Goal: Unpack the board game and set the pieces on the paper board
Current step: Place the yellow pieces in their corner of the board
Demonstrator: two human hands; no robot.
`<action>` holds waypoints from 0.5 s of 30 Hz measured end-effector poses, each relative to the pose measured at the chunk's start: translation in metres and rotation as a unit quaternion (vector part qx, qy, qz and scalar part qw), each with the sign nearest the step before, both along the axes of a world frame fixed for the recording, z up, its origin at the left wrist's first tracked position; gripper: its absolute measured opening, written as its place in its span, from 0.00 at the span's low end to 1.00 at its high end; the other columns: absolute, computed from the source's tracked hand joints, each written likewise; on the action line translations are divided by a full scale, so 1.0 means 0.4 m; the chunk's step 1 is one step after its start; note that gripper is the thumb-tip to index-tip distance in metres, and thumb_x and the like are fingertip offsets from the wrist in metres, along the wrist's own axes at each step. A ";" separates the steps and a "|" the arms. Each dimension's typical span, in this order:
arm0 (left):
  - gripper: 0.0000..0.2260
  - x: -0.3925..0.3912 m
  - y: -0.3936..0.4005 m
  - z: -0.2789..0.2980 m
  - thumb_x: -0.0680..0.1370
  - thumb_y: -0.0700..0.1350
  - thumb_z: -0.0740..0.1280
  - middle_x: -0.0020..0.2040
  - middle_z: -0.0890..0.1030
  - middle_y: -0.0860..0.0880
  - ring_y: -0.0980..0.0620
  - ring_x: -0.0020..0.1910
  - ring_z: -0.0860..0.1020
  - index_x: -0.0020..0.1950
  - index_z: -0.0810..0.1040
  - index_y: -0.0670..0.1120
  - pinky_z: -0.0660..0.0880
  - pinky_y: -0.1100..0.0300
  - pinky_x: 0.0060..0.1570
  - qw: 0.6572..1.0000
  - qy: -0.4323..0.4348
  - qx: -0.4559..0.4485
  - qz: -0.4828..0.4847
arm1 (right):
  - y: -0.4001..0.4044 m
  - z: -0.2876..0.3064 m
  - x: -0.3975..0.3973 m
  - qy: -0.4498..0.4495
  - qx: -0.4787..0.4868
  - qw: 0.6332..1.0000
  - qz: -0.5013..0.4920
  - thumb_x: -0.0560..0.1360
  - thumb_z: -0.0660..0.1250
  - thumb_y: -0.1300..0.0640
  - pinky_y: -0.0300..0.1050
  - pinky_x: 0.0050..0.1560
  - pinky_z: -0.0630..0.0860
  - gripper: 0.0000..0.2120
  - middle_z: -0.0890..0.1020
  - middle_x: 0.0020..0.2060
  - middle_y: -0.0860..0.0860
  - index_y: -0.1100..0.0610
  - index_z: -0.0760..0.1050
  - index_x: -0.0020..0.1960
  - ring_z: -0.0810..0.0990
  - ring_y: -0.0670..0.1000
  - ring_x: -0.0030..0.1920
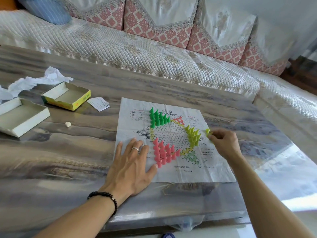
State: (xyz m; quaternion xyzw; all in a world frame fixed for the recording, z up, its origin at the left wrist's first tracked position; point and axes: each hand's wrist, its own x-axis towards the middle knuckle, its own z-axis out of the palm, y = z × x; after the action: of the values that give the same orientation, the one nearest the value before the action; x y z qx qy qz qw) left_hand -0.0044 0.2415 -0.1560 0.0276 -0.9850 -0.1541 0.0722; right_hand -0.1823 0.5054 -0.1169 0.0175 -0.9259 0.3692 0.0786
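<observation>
The paper board (173, 172) lies flat on the table with a printed star grid. Several green pieces (158, 118) stand at its upper left, several pink pieces (163, 153) at the lower left of the grid, and several yellow-green pieces (193, 135) at the right. My left hand (133, 162) presses flat on the board's left edge, fingers spread, thumb next to the pink pieces. My right hand (223, 142) pinches one yellow-green piece (208, 132) just right of the yellow-green group.
The open yellow box (68, 97) and its white lid (18, 115) sit at the table's left, with crumpled white paper (30, 82) behind. A folded leaflet (98, 103) and a small die (68, 124) lie nearby. A quilted sofa (137, 48) runs behind the table.
</observation>
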 end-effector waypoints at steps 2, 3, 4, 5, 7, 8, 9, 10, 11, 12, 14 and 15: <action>0.31 0.000 0.001 0.001 0.74 0.65 0.46 0.75 0.60 0.49 0.49 0.77 0.50 0.72 0.62 0.49 0.46 0.43 0.75 1.000 -0.003 -0.004 0.001 | -0.007 -0.016 0.007 -0.005 0.003 1.000 0.008 0.72 0.72 0.58 0.46 0.41 0.76 0.02 0.82 0.36 0.50 0.56 0.82 0.45 0.78 0.50 0.37; 0.31 0.000 0.001 0.000 0.75 0.65 0.47 0.76 0.60 0.49 0.49 0.77 0.49 0.72 0.61 0.49 0.45 0.43 0.75 1.000 -0.006 -0.008 0.000 | -0.011 -0.023 0.009 -0.009 0.013 1.000 0.014 0.73 0.71 0.58 0.43 0.38 0.74 0.02 0.81 0.36 0.49 0.56 0.82 0.45 0.77 0.48 0.36; 0.30 -0.001 0.001 -0.001 0.76 0.65 0.48 0.76 0.60 0.49 0.49 0.77 0.49 0.72 0.61 0.49 0.45 0.43 0.75 1.000 -0.007 -0.010 0.000 | -0.016 -0.028 0.012 -0.012 0.024 0.999 0.021 0.73 0.70 0.58 0.40 0.37 0.72 0.02 0.81 0.35 0.49 0.55 0.82 0.44 0.77 0.47 0.35; 0.30 -0.002 0.002 -0.002 0.76 0.65 0.48 0.76 0.60 0.49 0.49 0.77 0.49 0.72 0.61 0.49 0.45 0.42 0.75 1.000 -0.007 -0.010 0.000 | -0.021 -0.032 0.013 -0.015 0.034 0.999 0.028 0.73 0.70 0.58 0.39 0.36 0.71 0.02 0.81 0.36 0.48 0.55 0.82 0.44 0.77 0.47 0.36; 0.31 -0.002 0.001 -0.002 0.75 0.65 0.48 0.76 0.61 0.48 0.49 0.77 0.50 0.72 0.62 0.49 0.46 0.42 0.75 1.000 -0.006 -0.007 0.000 | -0.028 -0.041 0.010 -0.020 0.053 0.998 0.036 0.73 0.70 0.58 0.40 0.39 0.71 0.03 0.82 0.37 0.49 0.55 0.82 0.45 0.78 0.49 0.38; 0.31 -0.002 0.001 -0.002 0.75 0.65 0.48 0.76 0.61 0.48 0.49 0.77 0.50 0.72 0.62 0.49 0.46 0.42 0.75 1.000 -0.007 -0.006 0.000 | -0.030 -0.043 0.008 -0.021 0.064 0.997 0.038 0.73 0.70 0.58 0.41 0.41 0.72 0.03 0.82 0.38 0.50 0.56 0.82 0.45 0.79 0.50 0.39; 0.31 -0.003 0.001 -0.003 0.75 0.65 0.48 0.76 0.61 0.48 0.49 0.77 0.50 0.72 0.62 0.49 0.46 0.42 0.75 1.000 -0.008 -0.006 -0.001 | -0.031 -0.043 0.007 -0.020 0.076 0.996 0.040 0.73 0.70 0.58 0.42 0.43 0.72 0.04 0.82 0.39 0.50 0.56 0.82 0.46 0.79 0.50 0.40; 0.30 -0.002 0.001 -0.003 0.76 0.65 0.49 0.76 0.60 0.48 0.49 0.77 0.49 0.72 0.61 0.49 0.46 0.42 0.75 1.000 -0.009 -0.008 -0.002 | -0.031 -0.044 0.006 -0.016 0.087 0.995 0.044 0.73 0.70 0.58 0.42 0.44 0.72 0.05 0.82 0.39 0.50 0.57 0.83 0.46 0.79 0.51 0.41; 0.30 -0.003 0.000 -0.004 0.76 0.65 0.50 0.76 0.60 0.48 0.49 0.77 0.49 0.72 0.61 0.49 0.46 0.42 0.75 1.000 -0.010 -0.010 -0.002 | -0.031 -0.044 0.005 -0.013 0.099 0.994 0.049 0.73 0.70 0.58 0.42 0.44 0.72 0.05 0.82 0.40 0.51 0.58 0.83 0.47 0.79 0.51 0.41; 0.29 -0.003 0.000 -0.005 0.76 0.65 0.50 0.76 0.59 0.48 0.49 0.78 0.49 0.72 0.61 0.49 0.46 0.42 0.75 1.000 -0.010 -0.010 -0.002 | -0.032 -0.043 0.006 -0.008 0.109 0.993 0.054 0.73 0.70 0.58 0.42 0.44 0.72 0.05 0.82 0.40 0.51 0.58 0.83 0.47 0.79 0.50 0.41; 0.29 -0.003 0.000 -0.005 0.76 0.65 0.50 0.76 0.59 0.48 0.49 0.78 0.49 0.72 0.61 0.49 0.46 0.42 0.75 1.000 -0.008 -0.005 -0.002 | -0.034 -0.040 0.009 -0.004 0.119 0.991 0.059 0.74 0.70 0.59 0.42 0.44 0.71 0.05 0.82 0.39 0.50 0.59 0.82 0.47 0.78 0.50 0.41; 0.29 -0.003 0.000 -0.006 0.76 0.64 0.50 0.76 0.59 0.48 0.49 0.78 0.49 0.72 0.61 0.49 0.46 0.42 0.75 1.000 -0.007 -0.003 -0.002 | -0.037 -0.039 0.010 -0.004 0.120 0.991 0.061 0.74 0.70 0.59 0.42 0.45 0.71 0.05 0.81 0.39 0.50 0.59 0.82 0.48 0.78 0.49 0.41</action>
State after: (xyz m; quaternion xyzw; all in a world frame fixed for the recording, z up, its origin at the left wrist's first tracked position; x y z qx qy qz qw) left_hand -0.0057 0.2414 -0.1583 0.0263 -0.9859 -0.1516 0.0652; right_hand -0.1784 0.4905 -0.1324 0.0813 -0.9611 0.2594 0.0495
